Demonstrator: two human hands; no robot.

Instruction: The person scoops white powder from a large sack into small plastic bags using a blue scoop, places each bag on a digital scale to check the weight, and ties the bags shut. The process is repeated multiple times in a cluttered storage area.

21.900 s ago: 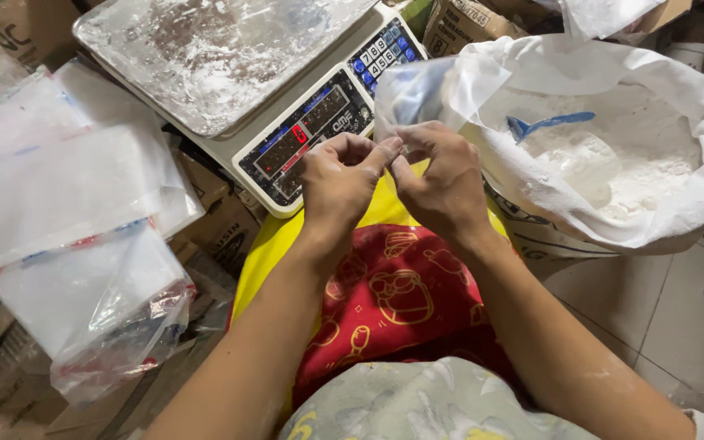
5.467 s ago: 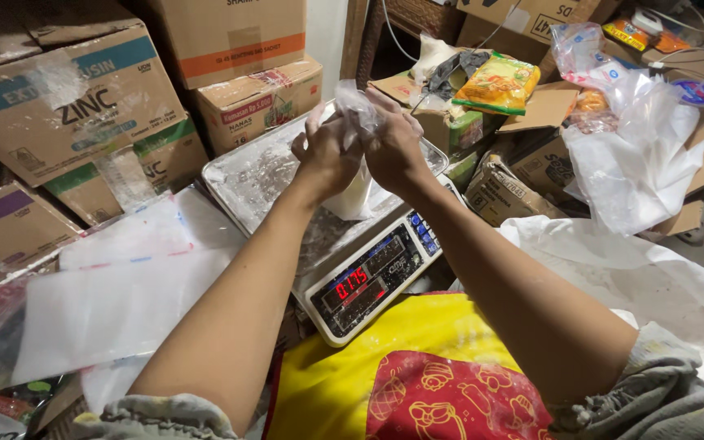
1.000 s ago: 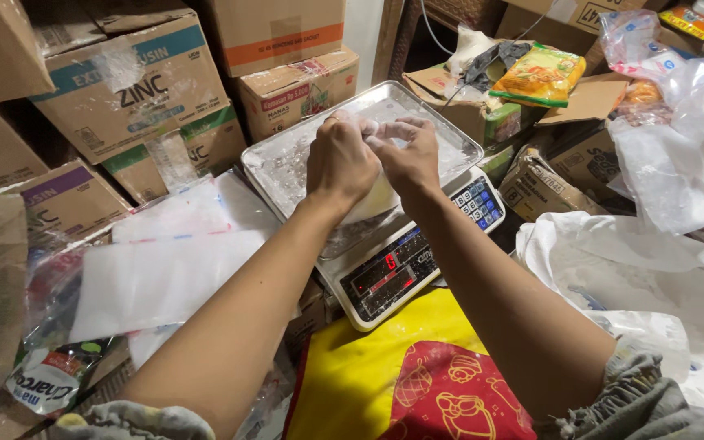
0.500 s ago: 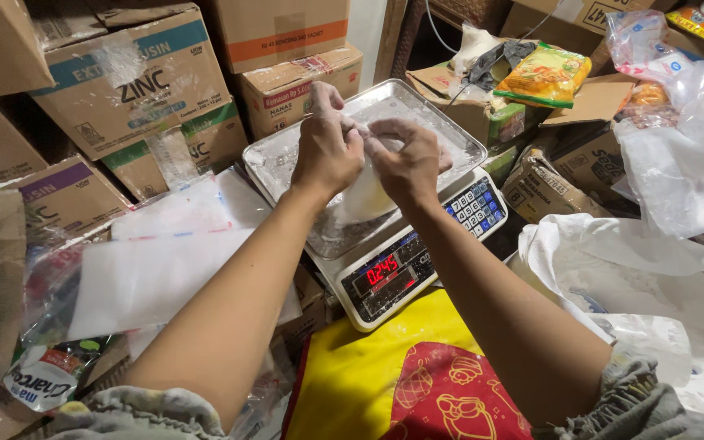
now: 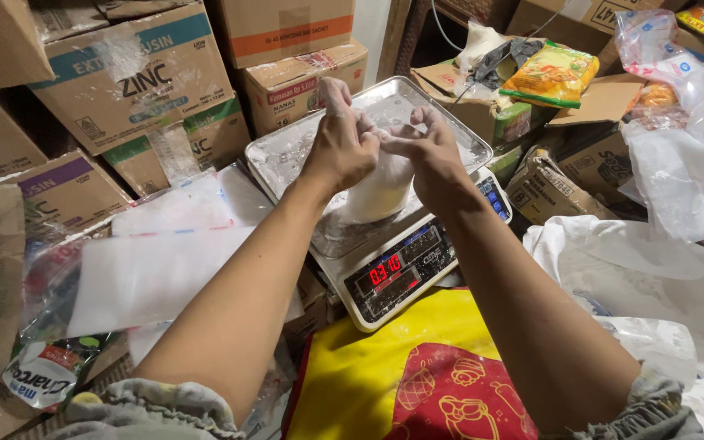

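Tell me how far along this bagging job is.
Done: the small clear bag of white powder is filled and resting on the scale's metal tray, with the red display lit. In hand: the left hand and right hand pinch its neck closed. Left: empty bags lie stacked beside the scale.

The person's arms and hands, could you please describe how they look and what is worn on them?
Both forearms are bare. The left hand and the right hand wear no gloves, and no ring or watch shows. Grey sleeves with a pale print are pushed up and bunched at the elbows: the left sleeve and the right sleeve.
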